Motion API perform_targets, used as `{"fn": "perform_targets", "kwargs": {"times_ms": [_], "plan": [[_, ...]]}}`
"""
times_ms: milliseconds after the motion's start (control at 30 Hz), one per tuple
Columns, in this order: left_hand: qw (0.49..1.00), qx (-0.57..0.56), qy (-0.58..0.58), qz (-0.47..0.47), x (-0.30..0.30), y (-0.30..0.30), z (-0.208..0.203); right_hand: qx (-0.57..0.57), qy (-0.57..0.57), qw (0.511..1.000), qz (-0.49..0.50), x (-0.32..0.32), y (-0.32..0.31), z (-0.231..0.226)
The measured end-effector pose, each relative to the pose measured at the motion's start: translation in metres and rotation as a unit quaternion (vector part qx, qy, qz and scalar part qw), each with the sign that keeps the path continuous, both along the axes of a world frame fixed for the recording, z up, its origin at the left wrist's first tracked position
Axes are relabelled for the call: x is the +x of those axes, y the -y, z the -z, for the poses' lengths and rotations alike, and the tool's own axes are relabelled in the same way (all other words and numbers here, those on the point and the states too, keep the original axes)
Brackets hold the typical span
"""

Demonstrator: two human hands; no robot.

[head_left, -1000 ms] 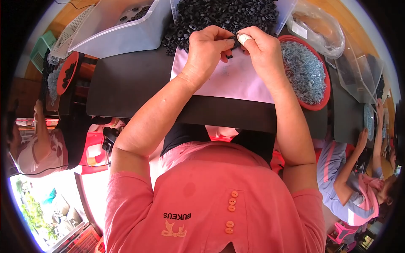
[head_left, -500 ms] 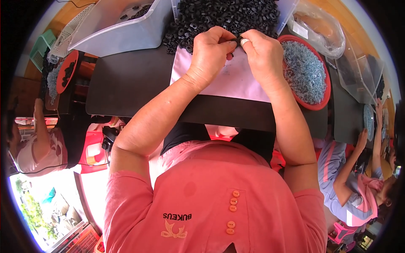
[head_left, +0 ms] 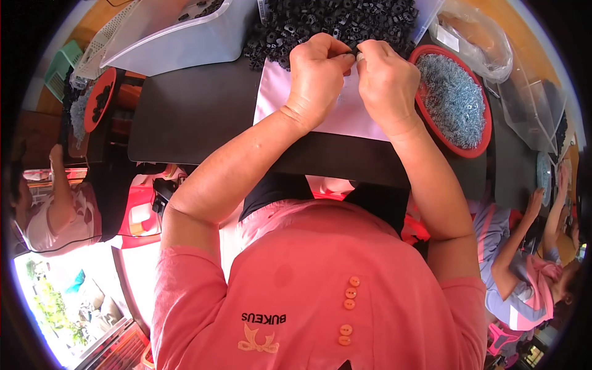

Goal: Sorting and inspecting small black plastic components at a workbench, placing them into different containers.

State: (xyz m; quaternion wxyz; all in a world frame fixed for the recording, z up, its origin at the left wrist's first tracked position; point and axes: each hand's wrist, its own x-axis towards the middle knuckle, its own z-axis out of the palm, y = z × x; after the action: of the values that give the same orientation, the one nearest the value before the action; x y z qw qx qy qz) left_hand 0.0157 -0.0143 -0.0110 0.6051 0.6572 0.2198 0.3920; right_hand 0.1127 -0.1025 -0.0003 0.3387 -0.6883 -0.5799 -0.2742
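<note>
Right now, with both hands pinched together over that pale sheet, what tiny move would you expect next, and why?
Probably pressing the small dark piece home: the left hand and right hand meet fingertip to fingertip on it, above the pale sheet, between the black parts pile and the red tray of metal bits.

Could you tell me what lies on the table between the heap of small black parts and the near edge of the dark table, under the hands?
In the head view, a pale pink sheet lies there, with the left hand and right hand pinching a small part together above it.
</note>
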Motion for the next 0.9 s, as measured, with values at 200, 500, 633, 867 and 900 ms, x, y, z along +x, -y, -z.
{"fn": "perform_targets", "kwargs": {"times_ms": [200,500,633,867,900], "plan": [[0.997,-0.081,0.011,0.012,-0.003,0.002,-0.010,0.013,-0.018,1.000,-0.007,-0.001,0.000,0.005],[0.962,-0.246,0.084,0.082,-0.002,-0.014,-0.009,0.053,-0.011,0.998,-0.015,0.000,-0.007,0.007],[0.968,-0.216,0.002,0.124,-0.006,-0.016,-0.017,0.078,0.057,0.995,-0.024,0.011,-0.004,0.003],[0.983,-0.131,0.023,0.125,-0.014,-0.016,-0.026,0.107,0.051,0.989,-0.084,0.005,-0.005,-0.002],[0.983,-0.122,0.036,0.129,-0.015,-0.016,-0.030,0.120,-0.014,0.988,-0.099,0.004,-0.007,-0.002]]}}
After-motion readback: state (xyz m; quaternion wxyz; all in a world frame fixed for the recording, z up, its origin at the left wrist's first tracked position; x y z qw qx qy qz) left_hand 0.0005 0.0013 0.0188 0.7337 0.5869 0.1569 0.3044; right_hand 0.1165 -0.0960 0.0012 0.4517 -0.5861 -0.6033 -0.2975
